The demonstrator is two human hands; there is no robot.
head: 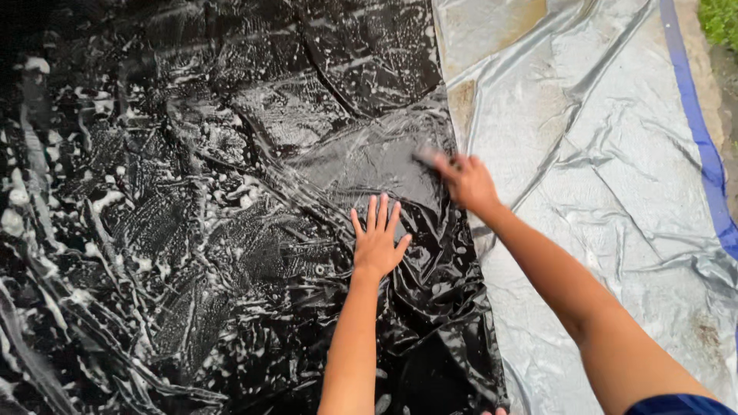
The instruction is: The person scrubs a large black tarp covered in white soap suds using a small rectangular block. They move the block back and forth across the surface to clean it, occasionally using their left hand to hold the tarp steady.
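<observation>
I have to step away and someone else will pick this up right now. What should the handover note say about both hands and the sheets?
Left hand: flat, fingers spread, pressing on the black sheet.
Right hand: closed on a small blurred scrubbing item, too blurred to identify, at the black sheet's right edge.
Black sheet: wet and crumpled, with white suds mostly on its left and middle.
Silver tarp: lies to the right with brownish stains and no suds showing.

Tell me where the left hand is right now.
In the head view, the left hand lies flat, fingers spread, on the wet black sheet, low and centre, just left of the right hand.
</observation>
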